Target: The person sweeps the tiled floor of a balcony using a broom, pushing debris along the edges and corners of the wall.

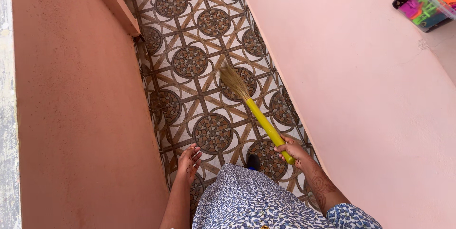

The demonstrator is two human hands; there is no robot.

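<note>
2 hands show below us: our right hand [293,150] grips the yellow handle of a broom [254,111], its straw head angled out over the patterned floor tiles [190,62]. Our left hand [189,160] hangs loose, fingers spread, holding nothing, near the pink wall [85,115].

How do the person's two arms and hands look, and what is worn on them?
Both forearms are bare. The right hand and its forearm carry dark henna-like patterns; the left hand shows similar marks. A short sleeve of white cloth with blue flowers covers the right upper arm.
</note>
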